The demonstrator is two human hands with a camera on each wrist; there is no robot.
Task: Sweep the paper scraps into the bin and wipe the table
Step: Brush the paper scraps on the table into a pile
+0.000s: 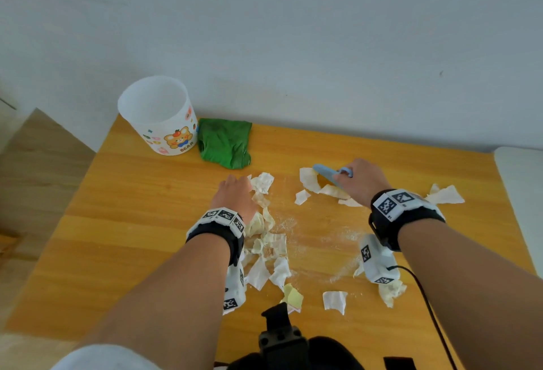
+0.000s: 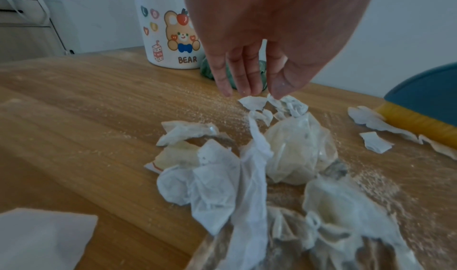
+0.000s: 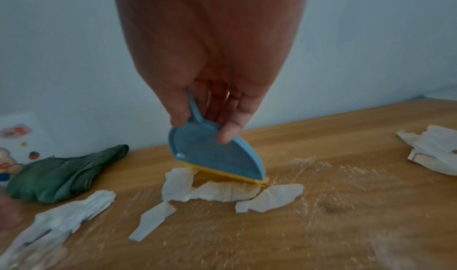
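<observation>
A pale wall (image 1: 293,31) stands behind a yellow wooden table (image 1: 132,208), which we list first. At its far left corner we record a white bin (image 1: 160,117) with a bear sticker, standing upright; touching its right side lies a crumpled green cloth (image 1: 224,143). Paper scraps (image 1: 274,241) lie scattered over the middle of the table, most in a loose pile below our left wrist, with others to the right near the table's right edge (one torn piece (image 1: 446,194) sits apart there). Fine crumbs or dust (image 1: 343,236) speckle the wood between the two arms.

Our left hand (image 2: 249,45) has straight, relaxed fingers that hold nothing; the fingertips (image 2: 279,92) touch the far end of the pile. Our right hand (image 3: 210,74) grips the handle of a small blue brush (image 3: 222,157) with yellow bristles, thumb and fingers curled round it, the bristles pressed on the table against white scraps (image 3: 222,192). The bin and the cloth stand well apart from the brush.
</observation>
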